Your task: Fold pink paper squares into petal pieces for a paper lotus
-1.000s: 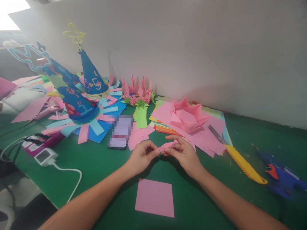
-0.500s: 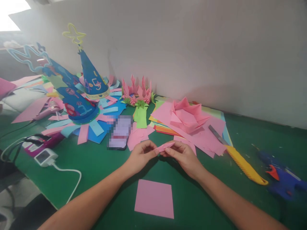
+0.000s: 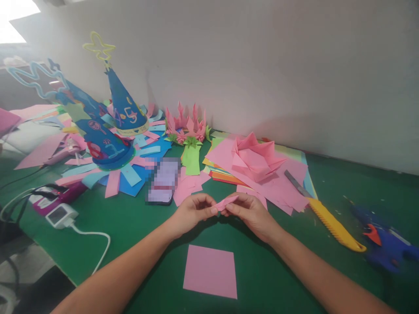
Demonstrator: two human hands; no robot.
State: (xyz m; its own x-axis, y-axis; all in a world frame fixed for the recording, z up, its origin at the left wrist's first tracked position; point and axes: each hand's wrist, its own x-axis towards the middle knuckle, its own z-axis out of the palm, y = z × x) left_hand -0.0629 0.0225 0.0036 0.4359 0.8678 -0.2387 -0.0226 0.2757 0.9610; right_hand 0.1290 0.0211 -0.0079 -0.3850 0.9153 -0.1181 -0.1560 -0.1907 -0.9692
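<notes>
A small folded piece of pink paper (image 3: pixel 226 203) is pinched between my two hands, just above the green table. My left hand (image 3: pixel 194 213) grips its left end with thumb and fingers. On the other side, my right hand (image 3: pixel 251 213) holds the right part, thumb in front and fingers behind. Nearer to me, between my forearms, a flat pink paper square (image 3: pixel 210 271) lies on the table. Beyond my hands sits a large pink folded paper flower (image 3: pixel 257 157) on a stack of pink sheets (image 3: pixel 218 153).
Blue cone hats (image 3: pixel 126 107) with paper strips stand at the left, near a pink paper crown (image 3: pixel 186 126). A phone (image 3: pixel 163 181), a charger (image 3: pixel 61 216) and a power strip lie left. At right are a yellow-handled knife (image 3: pixel 334 224) and a blue glue gun (image 3: pixel 382 240).
Both hands stay almost in place, still pinching the folded pink paper, with only slight finger movement. The whole view has shifted very slightly.
</notes>
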